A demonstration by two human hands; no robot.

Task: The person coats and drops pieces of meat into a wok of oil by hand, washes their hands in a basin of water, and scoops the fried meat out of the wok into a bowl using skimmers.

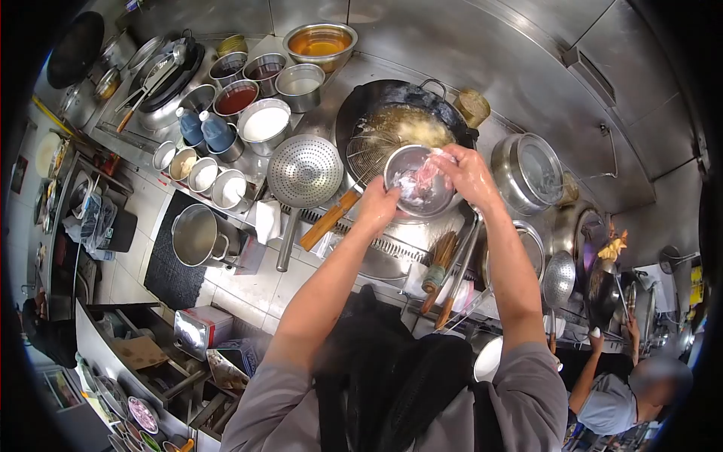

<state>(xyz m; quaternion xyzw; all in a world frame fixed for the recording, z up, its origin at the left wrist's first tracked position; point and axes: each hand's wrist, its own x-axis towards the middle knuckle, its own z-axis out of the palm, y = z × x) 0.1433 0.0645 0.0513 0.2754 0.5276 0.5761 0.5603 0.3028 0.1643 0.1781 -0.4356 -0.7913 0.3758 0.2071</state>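
My left hand [379,202] grips the near-left rim of a small metal bowl [443,202], tilted over the near side of a black wok [361,102]. My right hand [468,175] reaches in from the right, its fingers closed on pale pink raw meat [428,172] at the bowl's edge. White, wet-looking coating clings to the bowl's inside. Behind the bowl, foaming oil [418,126] with pale pieces fills part of the wok. A wire skimmer [367,156] rests in the wok, its wooden handle [329,220] pointing toward me, below my left hand.
A perforated ladle [305,169] lies left of the wok. Beyond it stand several seasoning pots [265,120] and a bowl of amber liquid [321,45]. A lidded pot [527,173] and a bamboo brush [440,260] are to the right. Another person [617,399] works at far right.
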